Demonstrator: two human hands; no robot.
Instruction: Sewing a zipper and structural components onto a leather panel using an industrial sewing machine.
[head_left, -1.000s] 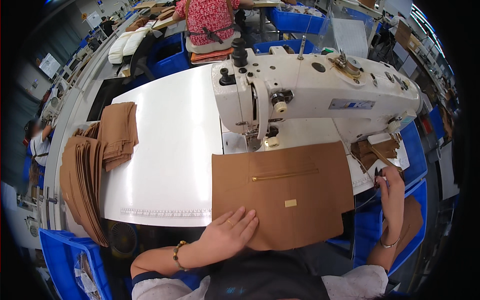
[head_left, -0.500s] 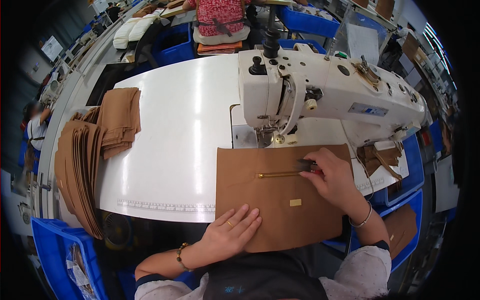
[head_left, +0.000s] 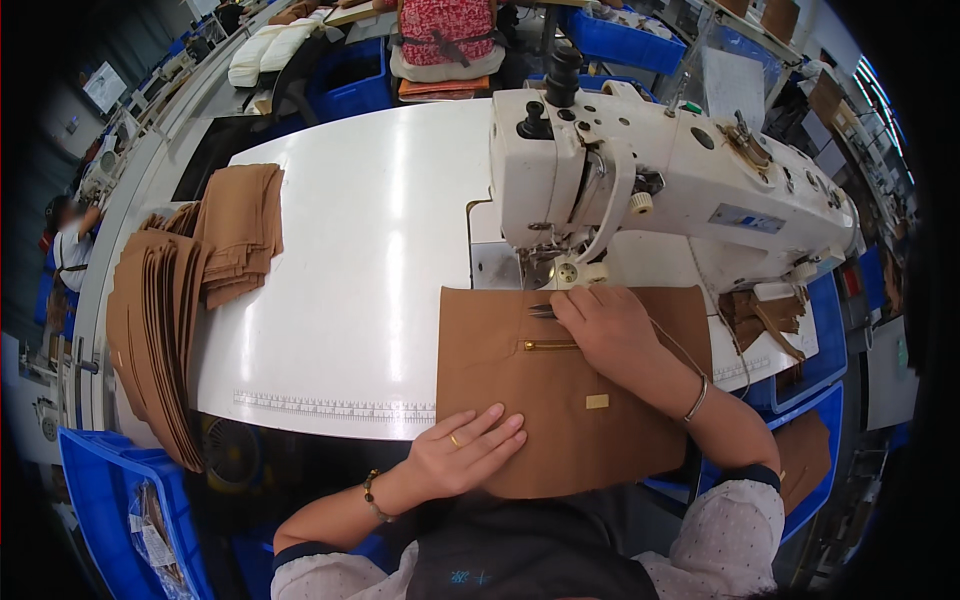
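Note:
A brown fabric panel [head_left: 560, 450] lies flat before the white sewing machine [head_left: 690, 160], its far edge close to the presser foot area. Set into the panel is a brass-coloured zipper [head_left: 548, 346], and a small yellow tag [head_left: 597, 401] sits below it. My left hand [head_left: 462, 455] rests open on the panel's near left edge, fingers stretched out. With its fingers closed, my right hand [head_left: 605, 325] holds thread snips [head_left: 541, 311] just above the zipper, dark tips pointing left. The grip part of the snips is hidden by the hand.
Stacked brown fabric pieces [head_left: 150, 340] stand at the table's left, beside a folded brown pile [head_left: 240, 235]. Brown scraps [head_left: 755, 320] lie right of the machine. Blue bins [head_left: 105, 460] flank the table. A person in red [head_left: 447, 30] sits beyond it.
My right hand has moved left and away from me, bringing the snips from the zipper's right end up toward the panel's far edge. My left hand stays on the panel.

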